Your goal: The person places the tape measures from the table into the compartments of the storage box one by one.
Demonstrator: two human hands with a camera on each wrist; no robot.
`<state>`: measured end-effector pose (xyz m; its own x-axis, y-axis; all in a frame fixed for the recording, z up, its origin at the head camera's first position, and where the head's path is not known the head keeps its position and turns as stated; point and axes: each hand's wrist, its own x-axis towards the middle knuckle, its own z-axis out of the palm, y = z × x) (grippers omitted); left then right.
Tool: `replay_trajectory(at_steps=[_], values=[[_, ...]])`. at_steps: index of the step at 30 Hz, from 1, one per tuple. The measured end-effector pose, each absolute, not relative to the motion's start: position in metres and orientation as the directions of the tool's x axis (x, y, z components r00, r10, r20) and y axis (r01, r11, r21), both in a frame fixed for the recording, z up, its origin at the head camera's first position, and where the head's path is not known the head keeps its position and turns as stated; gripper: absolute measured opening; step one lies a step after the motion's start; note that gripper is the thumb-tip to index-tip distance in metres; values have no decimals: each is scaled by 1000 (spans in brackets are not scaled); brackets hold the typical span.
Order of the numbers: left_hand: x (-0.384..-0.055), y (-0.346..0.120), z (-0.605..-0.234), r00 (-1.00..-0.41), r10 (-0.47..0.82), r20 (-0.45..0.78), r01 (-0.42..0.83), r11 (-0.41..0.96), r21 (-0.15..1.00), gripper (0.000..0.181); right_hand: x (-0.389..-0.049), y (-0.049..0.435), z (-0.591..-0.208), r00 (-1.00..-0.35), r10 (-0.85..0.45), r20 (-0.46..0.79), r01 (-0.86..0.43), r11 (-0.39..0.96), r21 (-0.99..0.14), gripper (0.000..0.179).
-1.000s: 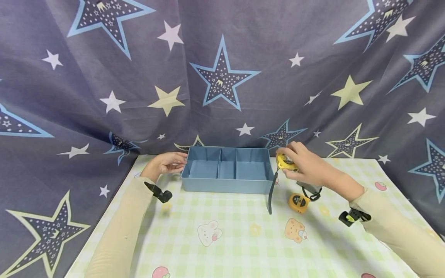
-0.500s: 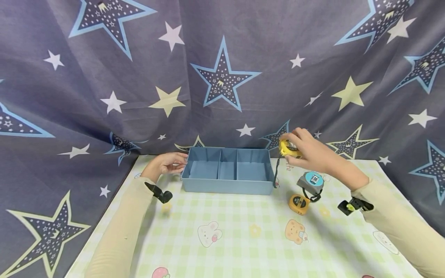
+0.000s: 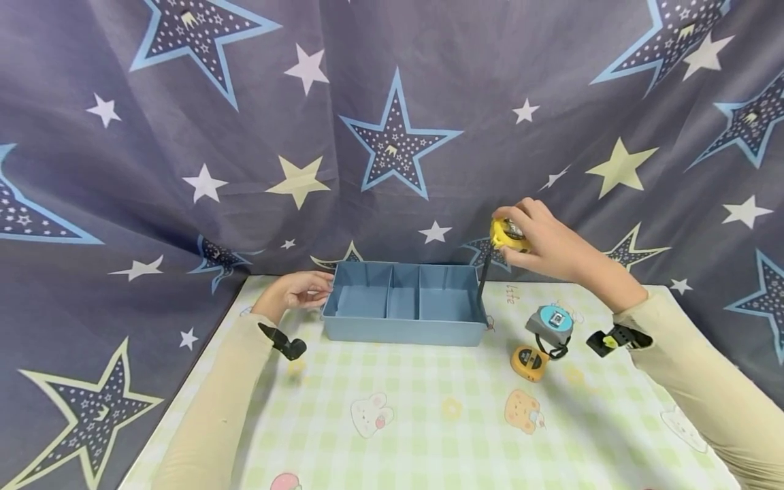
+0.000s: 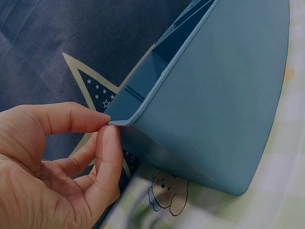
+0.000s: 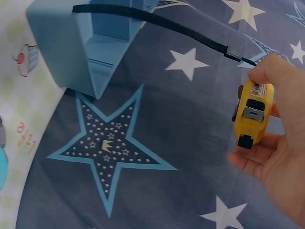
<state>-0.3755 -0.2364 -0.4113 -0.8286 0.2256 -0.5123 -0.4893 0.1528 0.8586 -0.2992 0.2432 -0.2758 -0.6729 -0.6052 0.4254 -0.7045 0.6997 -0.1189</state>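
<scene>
My left hand (image 3: 306, 289) pinches the left end wall's rim of the blue divided box (image 3: 404, 331); the left wrist view shows thumb and finger meeting on the rim (image 4: 125, 122). Raised above the box's right end, my right hand (image 3: 548, 241) grips a yellow tape measure (image 3: 507, 233) between thumb and fingers. From the tape measure hangs a black wrist strap (image 3: 484, 275), its lower end at the box's right wall. In the right wrist view, the yellow tape measure (image 5: 254, 113) shows its metal hook end, apart from the box (image 5: 62, 52).
Right of the box lie a grey tape measure with a turquoise face (image 3: 554, 320) and an orange tape measure (image 3: 529, 363), close together. A checked cloth (image 3: 416, 442) covers the table. Behind the box hangs a dark star-patterned curtain (image 3: 465, 68).
My right hand has lifted the yellow tape measure upward, and its strap has risen from the table front to the box's right wall. The grey tape measure came into view. The left hand stays put.
</scene>
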Motion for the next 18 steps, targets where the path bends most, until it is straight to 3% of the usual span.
replay_trajectory(at_steps=[8, 18], values=[[-374, -235, -413, -834, 231, -502, -476, 159, 865, 65, -309, 236, -265, -670, -592, 448, -700, 704, -116, 48], [-374, -236, -414, -837, 231, -495, -467, 168, 868, 67, -320, 219, -280, -689, -629, 359, -694, 716, -75, 48]])
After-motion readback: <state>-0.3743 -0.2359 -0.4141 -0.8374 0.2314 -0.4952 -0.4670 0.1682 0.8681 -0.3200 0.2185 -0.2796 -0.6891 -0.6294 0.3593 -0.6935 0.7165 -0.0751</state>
